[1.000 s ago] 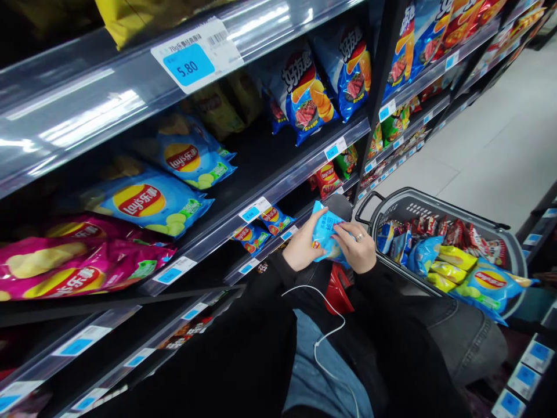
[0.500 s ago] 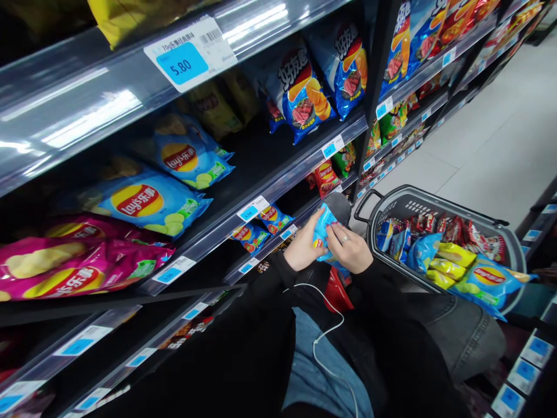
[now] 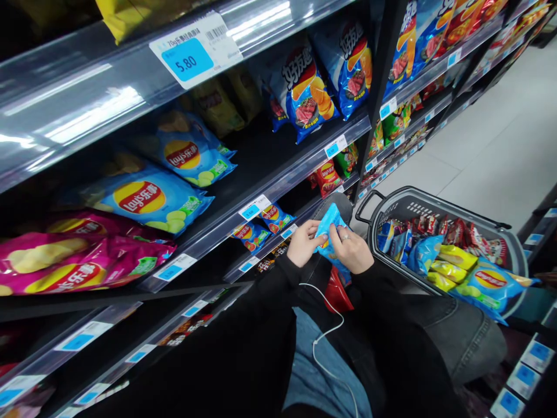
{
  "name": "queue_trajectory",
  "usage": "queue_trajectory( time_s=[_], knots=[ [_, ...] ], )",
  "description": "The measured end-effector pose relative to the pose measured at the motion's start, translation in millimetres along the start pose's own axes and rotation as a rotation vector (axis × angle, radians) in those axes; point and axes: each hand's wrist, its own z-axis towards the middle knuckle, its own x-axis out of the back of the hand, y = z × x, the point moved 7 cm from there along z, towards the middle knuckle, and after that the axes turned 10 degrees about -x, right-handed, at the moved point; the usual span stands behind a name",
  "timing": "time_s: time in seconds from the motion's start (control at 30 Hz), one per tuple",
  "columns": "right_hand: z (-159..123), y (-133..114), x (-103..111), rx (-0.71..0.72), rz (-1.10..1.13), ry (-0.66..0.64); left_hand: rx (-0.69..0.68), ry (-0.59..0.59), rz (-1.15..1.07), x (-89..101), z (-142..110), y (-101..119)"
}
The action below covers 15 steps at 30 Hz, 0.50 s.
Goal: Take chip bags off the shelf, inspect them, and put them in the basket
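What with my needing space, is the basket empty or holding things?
Holding things: several snack bags lie in the basket, one blue bag over its rim; their depth is hidden.

I read "5.80" on tag (image 3: 195,52), upper shelf's (image 3: 65,110) edge; "Lay's" on blue bags (image 3: 139,200), "好友趣" on pkts (image 3: 307,93), lower shelf's (image 3: 256,154) R end.

Dim shelf recesses, white glare streaks (upper left), slight blur

Black sleeves (image 3: 271,285), silver-coloured ring (image 3: 345,237)
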Motion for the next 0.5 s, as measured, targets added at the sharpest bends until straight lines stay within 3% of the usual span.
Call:
queue_trajectory(
  time_s=[0.13, 0.23, 0.37, 0.5],
  knots=[
    [7, -6, 2, -0.036, -0.01, -0.097, -0.068, -0.005, 0.091, -0.1, -1, 9],
    [11, -2, 6, -0.101, -0.055, -0.097, -0.155, 0.006, 0.181, -4.3, -5, 14],
    [7, 1, 15, -0.018, -0.06, 0.059, -0.221, 0.041, 0.245, -7.5, -8, 18],
    [3, 3, 21, 0.025, -0.039, 0.23, -0.162, 0.037, 0.222, -4.7, -5, 16]
  ],
)
